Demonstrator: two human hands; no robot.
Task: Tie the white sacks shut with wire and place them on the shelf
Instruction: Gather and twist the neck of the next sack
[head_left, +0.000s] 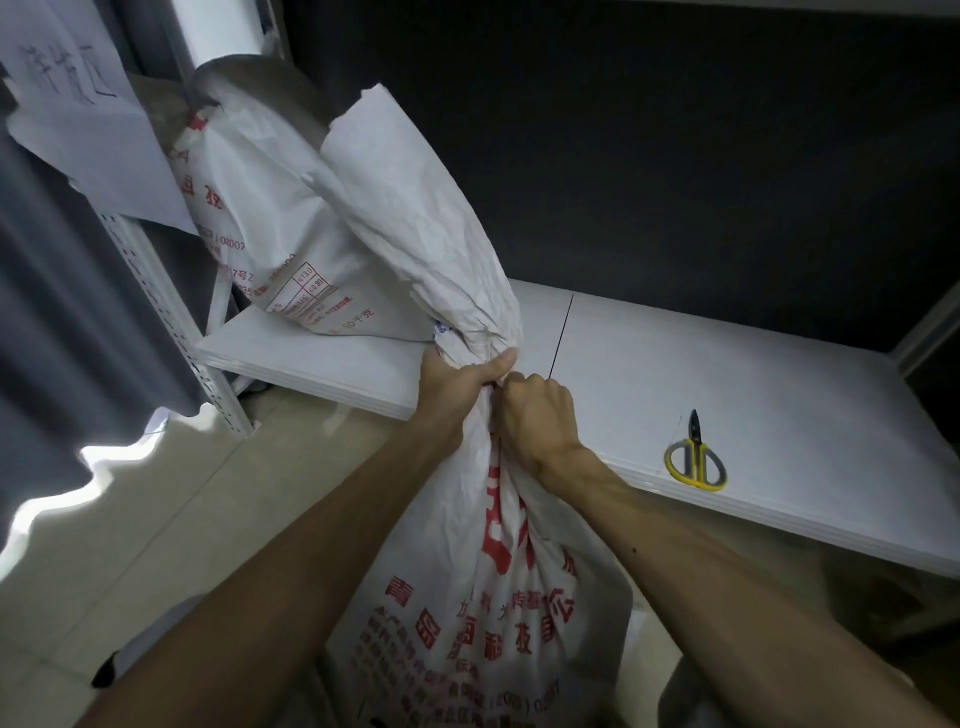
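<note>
Far sack (244, 228) lies on the shelf (753, 374), far left. My left hand (460, 379) grips the gathered neck of the near sack (493, 613), which stands before the shelf. My right hand (540, 415) is fisted round the wire (563, 332). Step in hand: tying. Next, I judge: twist the wire tight.

I read red print on the sack on the shelf (249, 223), at the left end of the shelf (727, 389): "50千克" low down, "02007" higher, and a small table with "13.0" and "0.30". The sack in front of the shelf (467, 623) shows large red Chinese characters I can't read surely, plus "02007". The paper sheet (88, 104) left of the shelf bears illegible handwriting.
</note>
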